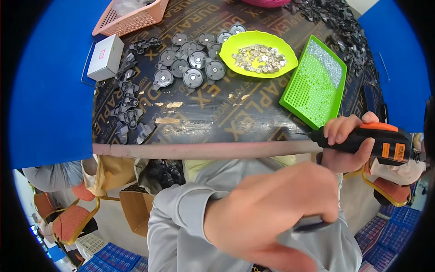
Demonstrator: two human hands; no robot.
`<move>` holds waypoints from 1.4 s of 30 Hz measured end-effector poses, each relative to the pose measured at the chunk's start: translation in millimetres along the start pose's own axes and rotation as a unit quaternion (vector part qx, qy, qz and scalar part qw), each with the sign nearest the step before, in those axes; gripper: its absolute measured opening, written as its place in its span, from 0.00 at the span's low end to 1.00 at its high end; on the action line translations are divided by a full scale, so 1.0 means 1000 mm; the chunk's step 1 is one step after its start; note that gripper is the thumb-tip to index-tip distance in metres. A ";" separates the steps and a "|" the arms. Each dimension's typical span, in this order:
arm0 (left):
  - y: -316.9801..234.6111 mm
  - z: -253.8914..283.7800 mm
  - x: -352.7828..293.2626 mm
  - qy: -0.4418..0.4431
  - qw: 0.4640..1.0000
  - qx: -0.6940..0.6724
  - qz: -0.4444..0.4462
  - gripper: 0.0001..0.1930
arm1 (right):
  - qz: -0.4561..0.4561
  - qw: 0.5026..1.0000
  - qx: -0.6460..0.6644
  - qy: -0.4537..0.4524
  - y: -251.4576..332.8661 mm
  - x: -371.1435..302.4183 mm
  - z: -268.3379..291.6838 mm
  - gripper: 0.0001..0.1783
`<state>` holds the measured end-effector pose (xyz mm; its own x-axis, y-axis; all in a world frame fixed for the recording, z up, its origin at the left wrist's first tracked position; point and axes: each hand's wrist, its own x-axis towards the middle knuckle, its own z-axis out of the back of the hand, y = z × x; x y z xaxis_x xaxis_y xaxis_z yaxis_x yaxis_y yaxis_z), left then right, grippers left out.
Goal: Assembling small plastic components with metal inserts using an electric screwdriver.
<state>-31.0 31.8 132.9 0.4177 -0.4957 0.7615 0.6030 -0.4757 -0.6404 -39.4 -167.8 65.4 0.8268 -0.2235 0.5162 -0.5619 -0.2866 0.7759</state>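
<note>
My right hand (348, 147) is wrapped round a black and orange electric screwdriver (389, 141), whose thin bit points left along the table's front edge. Close to the camera, over my lap, my left hand (276, 206) looks slightly blurred. Its fingers are curled on a small dark piece (312, 223), mostly hidden by the hand; its kind cannot be made out. Just beyond the screwdriver lies a green perforated tray (294, 100) with small silvery screws (327, 61) at its far end. A yellow-green bowl (230, 55) holds small round metal parts (259, 58).
Round dark discs (193, 78) with metal centres cluster left of the bowl. Black plastic parts (129, 102) line the table's left side, near a white box (105, 58). More black parts (337, 20) are heaped far right. A pink basket (131, 20) stands far left.
</note>
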 end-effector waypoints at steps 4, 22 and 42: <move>-0.001 -0.022 0.003 -0.170 0.974 -0.144 -0.031 0.33 | 0.024 0.999 -0.009 0.020 0.001 -0.001 -0.001 0.23; 0.102 -0.017 -0.072 -0.379 0.721 -0.458 0.356 0.21 | 0.099 0.992 -0.073 -0.023 0.005 0.020 0.007 0.25; 0.111 -0.022 -0.073 -0.371 0.736 -0.370 0.429 0.17 | 0.037 0.993 -0.109 0.005 -0.033 0.035 0.013 0.17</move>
<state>-9.7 -0.4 3.9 0.8509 -0.4414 -0.2849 -0.5189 -0.6210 -0.5875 7.9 -177.8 52.8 0.7844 -0.2268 0.5773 -0.6031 -0.0619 0.7953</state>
